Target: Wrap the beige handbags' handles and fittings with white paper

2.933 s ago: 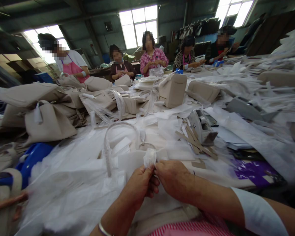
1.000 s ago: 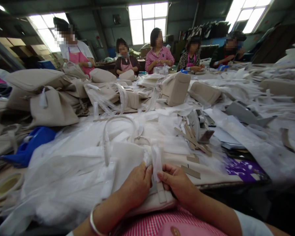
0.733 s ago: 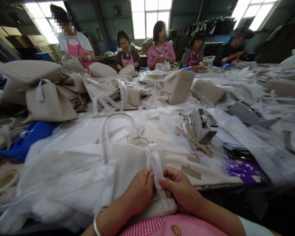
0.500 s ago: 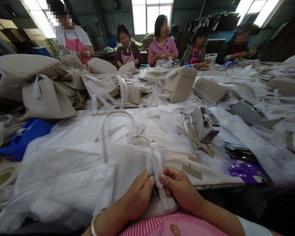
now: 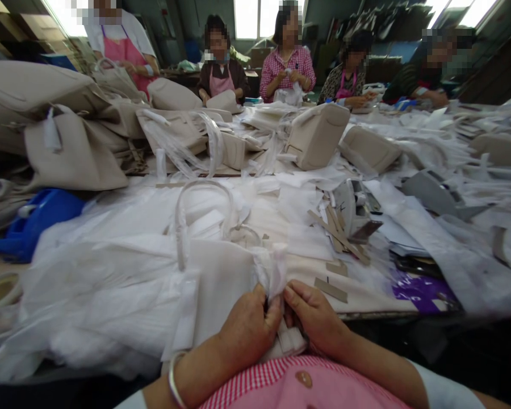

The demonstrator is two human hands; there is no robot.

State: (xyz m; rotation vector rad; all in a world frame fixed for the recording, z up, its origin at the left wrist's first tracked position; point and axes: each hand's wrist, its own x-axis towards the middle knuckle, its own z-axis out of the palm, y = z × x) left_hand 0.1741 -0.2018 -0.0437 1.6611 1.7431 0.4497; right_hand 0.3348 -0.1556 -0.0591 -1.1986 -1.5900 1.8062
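Observation:
Close to my apron, a white-wrapped bag (image 5: pixel 217 284) lies with its looped handle (image 5: pixel 179 227) standing up on the far side. My left hand (image 5: pixel 252 321) pinches a white wrapped strap (image 5: pixel 276 272) at the bag's right side. Just right of it, my right hand (image 5: pixel 313 318) has its fingers pressed together at the strap's edge, on the same wrapping. The fingertips of both hands nearly meet, and what lies between them is partly hidden. Below the fingers a pale strap end (image 5: pixel 290 341) shows.
A blue tape dispenser (image 5: pixel 42 221) and a tape roll (image 5: pixel 0 292) are at left. Grey dispensers (image 5: pixel 351 210) and beige strips (image 5: pixel 332 289) lie at right. Beige bags (image 5: pixel 317 136) are piled across the table's far part. Several people work behind them.
My left hand has moved slightly up and right, closer to my right hand, and now covers part of the strap. The strap's wrapping is bunched differently. The view has tilted down a little.

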